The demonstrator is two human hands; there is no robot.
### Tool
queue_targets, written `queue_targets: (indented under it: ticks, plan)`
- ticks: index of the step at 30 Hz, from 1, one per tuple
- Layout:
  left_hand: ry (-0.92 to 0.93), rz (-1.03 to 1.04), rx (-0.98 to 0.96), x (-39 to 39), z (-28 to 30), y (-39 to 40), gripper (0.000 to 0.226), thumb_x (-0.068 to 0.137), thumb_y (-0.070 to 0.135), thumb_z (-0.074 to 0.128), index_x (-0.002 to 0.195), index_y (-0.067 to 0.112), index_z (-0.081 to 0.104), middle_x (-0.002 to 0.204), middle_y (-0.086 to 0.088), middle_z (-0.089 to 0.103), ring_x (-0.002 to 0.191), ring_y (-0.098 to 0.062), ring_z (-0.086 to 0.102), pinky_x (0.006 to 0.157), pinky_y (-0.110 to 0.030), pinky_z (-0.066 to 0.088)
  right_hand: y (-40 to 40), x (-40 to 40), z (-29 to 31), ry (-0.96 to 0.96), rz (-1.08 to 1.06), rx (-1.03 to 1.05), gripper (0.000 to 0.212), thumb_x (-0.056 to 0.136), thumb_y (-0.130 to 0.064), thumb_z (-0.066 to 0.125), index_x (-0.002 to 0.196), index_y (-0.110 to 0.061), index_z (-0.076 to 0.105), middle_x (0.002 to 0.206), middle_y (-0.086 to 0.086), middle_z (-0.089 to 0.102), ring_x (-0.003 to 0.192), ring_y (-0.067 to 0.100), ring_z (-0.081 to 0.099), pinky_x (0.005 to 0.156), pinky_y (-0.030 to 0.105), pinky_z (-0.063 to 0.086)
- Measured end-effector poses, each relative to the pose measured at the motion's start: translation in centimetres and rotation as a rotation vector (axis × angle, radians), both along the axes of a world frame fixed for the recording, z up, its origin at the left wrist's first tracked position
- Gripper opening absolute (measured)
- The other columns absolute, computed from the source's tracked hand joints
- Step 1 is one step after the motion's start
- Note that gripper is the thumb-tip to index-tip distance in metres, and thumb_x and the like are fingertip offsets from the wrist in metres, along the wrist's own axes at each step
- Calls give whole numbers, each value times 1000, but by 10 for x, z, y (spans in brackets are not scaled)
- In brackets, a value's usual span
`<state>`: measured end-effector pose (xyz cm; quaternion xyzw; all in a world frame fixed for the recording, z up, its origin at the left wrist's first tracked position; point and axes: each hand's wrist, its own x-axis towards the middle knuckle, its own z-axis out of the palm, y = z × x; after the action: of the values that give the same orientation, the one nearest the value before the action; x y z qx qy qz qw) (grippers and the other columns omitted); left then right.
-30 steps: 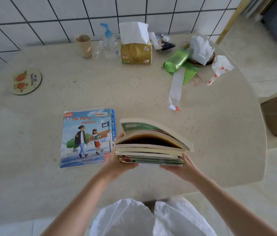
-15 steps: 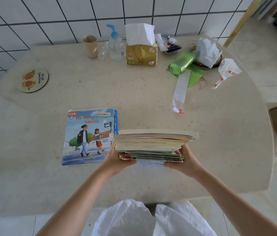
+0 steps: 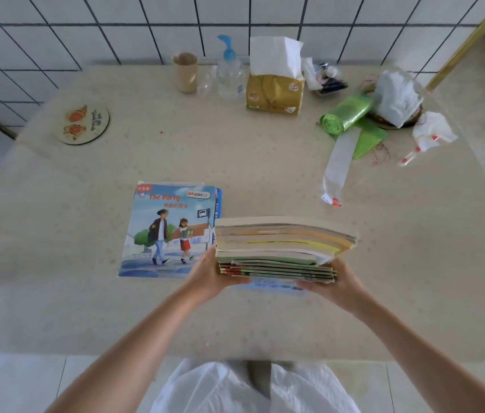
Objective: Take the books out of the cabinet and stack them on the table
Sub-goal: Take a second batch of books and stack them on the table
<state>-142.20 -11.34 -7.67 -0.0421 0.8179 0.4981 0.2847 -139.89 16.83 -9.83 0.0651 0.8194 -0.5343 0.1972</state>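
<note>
Gripping one thick multicoloured paperback stack [image 3: 280, 248]: left hand [image 3: 208, 278] at nine o'clock, right hand [image 3: 335, 283] at three; two flat blue picture books [image 3: 169, 231] beside it.

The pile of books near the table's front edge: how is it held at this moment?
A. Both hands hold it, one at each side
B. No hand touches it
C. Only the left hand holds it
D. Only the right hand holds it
A: the left hand grips the left end of the pile of books and the right hand grips its right end.
</note>
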Motion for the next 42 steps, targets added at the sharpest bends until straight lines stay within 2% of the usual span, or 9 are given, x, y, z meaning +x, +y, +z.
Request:
queue_targets:
  ticks: [5, 9, 13, 16, 21, 29, 33, 38, 42]
  plan:
    - [57, -21, 84, -20, 29, -5, 63, 61, 19, 92, 116, 28, 62, 102, 20, 72, 98, 3, 66, 81, -17, 52, -4, -19, 38, -8, -11, -130, 44, 66, 2, 84, 103, -15, 67, 92, -6, 77, 85, 10, 71, 77, 26, 56]
    - [47, 50, 158, -34, 50, -19, 72, 59, 23, 93, 118, 31, 53, 98, 16, 73, 91, -3, 70, 78, -27, 58, -22, -32, 74, -50, -48, -299, 42, 64, -6, 76, 105, -3, 65, 89, 1, 76, 82, 15, 72, 69, 23, 54]
    - [-7, 148, 251, -39, 64, -46, 62, 70, 20, 85, 118, 26, 47, 93, 4, 76, 86, -14, 73, 75, -32, 60, -58, -48, 104, -82, -70, -378, 38, 75, -9, 77, 105, -21, 58, 89, 0, 75, 82, 16, 72, 68, 20, 55]
    - [-77, 251, 296, -45, 69, -75, 51, 75, 23, 81, 116, 26, 51, 89, 4, 77, 79, -14, 74, 63, -24, 57, -93, -58, 105, -154, -51, -392, 29, 87, -11, 64, 116, -15, 59, 101, 6, 75, 93, 27, 72, 77, 29, 58]
    - [-147, 325, 257, -52, 64, -125, 41, 77, 28, 79, 113, 28, 59, 96, 2, 76, 80, -12, 74, 54, -20, 54, -153, -73, 84, -363, -168, -442, 31, 87, -15, 66, 117, -7, 62, 109, 17, 72, 101, 36, 68, 92, 46, 53]
    - [-208, 334, 150, -73, 32, -187, 28, 78, 35, 78, 104, 27, 69, 93, 3, 77, 79, -12, 74, 60, -25, 54, -229, -90, 58, -499, -340, -370, 23, 84, -10, 68, 106, -2, 68, 95, 16, 75, 84, 32, 72, 74, 38, 59]
    - [-248, 348, 138, -77, 18, -196, 23, 82, 32, 75, 103, 24, 69, 91, 2, 77, 83, -16, 74, 76, -37, 60, -246, -103, 54, -530, -403, -264, 10, 80, -3, 66, 89, -3, 69, 78, 14, 76, 66, 28, 72, 65, 35, 59]
    - [-196, 336, 110, -87, 12, -198, 16, 86, 28, 71, 102, 27, 66, 94, 4, 76, 82, -11, 73, 78, -36, 59, -259, -111, 47, -515, -444, -227, 13, 79, -2, 66, 92, -3, 68, 83, 15, 76, 72, 30, 73, 69, 38, 59]
    - [-158, 283, 13, -88, 3, -197, 24, 83, 39, 70, 104, 30, 63, 97, 8, 73, 88, -14, 71, 80, -40, 58, -261, -111, 42, -483, -448, -178, 27, 75, -4, 69, 102, -6, 66, 88, 14, 76, 74, 28, 73, 67, 37, 60]
